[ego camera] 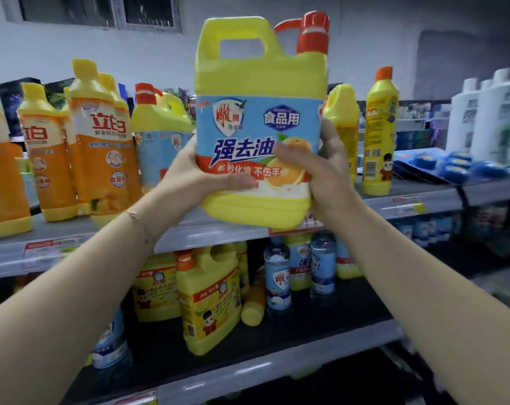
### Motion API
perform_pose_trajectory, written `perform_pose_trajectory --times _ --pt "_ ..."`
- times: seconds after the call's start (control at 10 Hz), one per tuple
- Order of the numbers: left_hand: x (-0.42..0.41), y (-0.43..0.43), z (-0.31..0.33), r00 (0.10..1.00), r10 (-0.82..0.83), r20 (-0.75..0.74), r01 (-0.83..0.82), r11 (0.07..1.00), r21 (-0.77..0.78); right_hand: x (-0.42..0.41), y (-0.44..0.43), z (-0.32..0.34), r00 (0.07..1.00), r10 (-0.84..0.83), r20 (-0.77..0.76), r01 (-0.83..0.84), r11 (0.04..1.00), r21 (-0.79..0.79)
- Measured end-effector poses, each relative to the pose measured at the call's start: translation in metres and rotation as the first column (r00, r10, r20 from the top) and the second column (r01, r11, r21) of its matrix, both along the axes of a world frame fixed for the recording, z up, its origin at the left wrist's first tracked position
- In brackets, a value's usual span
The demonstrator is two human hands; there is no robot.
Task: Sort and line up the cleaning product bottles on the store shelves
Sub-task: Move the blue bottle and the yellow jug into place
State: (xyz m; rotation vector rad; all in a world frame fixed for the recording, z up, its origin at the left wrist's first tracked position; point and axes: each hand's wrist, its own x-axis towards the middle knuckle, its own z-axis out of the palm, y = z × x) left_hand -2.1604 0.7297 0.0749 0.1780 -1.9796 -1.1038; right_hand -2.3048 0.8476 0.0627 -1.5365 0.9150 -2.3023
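A large yellow detergent jug (259, 83) with a red cap and a light blue label is held up in front of the top shelf (218, 229), its base just above the shelf edge. My left hand (195, 173) grips its lower left side, and my right hand (321, 171) wraps its lower right side with fingers across the label. Behind it on the left stands a matching jug (160, 133). Orange and yellow bottles (101, 141) stand in a row further left. Two slim yellow bottles (379, 133) stand to the right.
White bottles (481, 112) and blue round packs (455, 168) sit at the top shelf's right end. The lower shelf (277, 366) holds yellow jugs (207, 302), clear blue-labelled bottles (277, 282), and a small yellow bottle lying on its side (253, 305). A white wall rises behind.
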Motion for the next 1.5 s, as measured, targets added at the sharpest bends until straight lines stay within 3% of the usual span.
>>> perform_pose_trajectory --times 0.2,0.4,0.6,0.7,0.8,0.9,1.0,1.1,1.4,1.5 --pt "-0.042 0.037 -0.063 0.996 -0.085 0.015 0.085 0.996 -0.021 -0.061 0.050 -0.051 0.999 0.045 -0.011 -0.041 0.965 0.260" --pt "-0.091 0.064 -0.137 0.995 -0.098 0.036 0.097 0.995 0.021 -0.125 0.102 -0.104 0.994 0.109 -0.022 -0.083 0.862 0.500" --pt "-0.164 0.074 -0.213 0.993 -0.004 0.115 -0.009 0.993 0.116 -0.201 0.115 -0.155 0.980 0.028 -0.199 0.121 0.705 0.699" --pt "-0.202 0.070 -0.244 0.975 0.121 0.185 -0.138 0.987 0.083 -0.246 0.107 -0.179 0.957 0.027 -0.289 0.213 0.613 0.761" --pt "-0.238 0.068 -0.264 0.958 0.136 0.254 -0.164 0.982 0.094 -0.288 0.098 -0.200 0.942 0.012 -0.335 0.279 0.526 0.803" --pt "-0.268 0.067 -0.275 0.928 0.215 0.305 -0.240 0.970 0.047 -0.321 0.090 -0.214 0.940 0.032 -0.338 0.278 0.502 0.819" --pt "-0.296 0.061 -0.295 0.889 0.345 0.300 -0.334 0.938 -0.091 -0.343 0.087 -0.220 0.952 0.066 -0.297 0.217 0.540 0.814" --pt "-0.312 0.070 -0.293 0.895 0.349 0.278 -0.335 0.937 -0.096 -0.359 0.081 -0.223 0.953 0.017 -0.302 0.235 0.586 0.775" --pt "-0.339 0.084 -0.290 0.840 0.448 0.306 -0.444 0.892 -0.087 -0.349 0.069 -0.238 0.862 -0.292 -0.414 0.506 0.533 0.678" --pt "-0.334 0.079 -0.288 0.846 0.395 0.359 -0.368 0.919 -0.144 -0.320 0.067 -0.246 0.728 -0.361 -0.583 0.682 0.467 0.562"
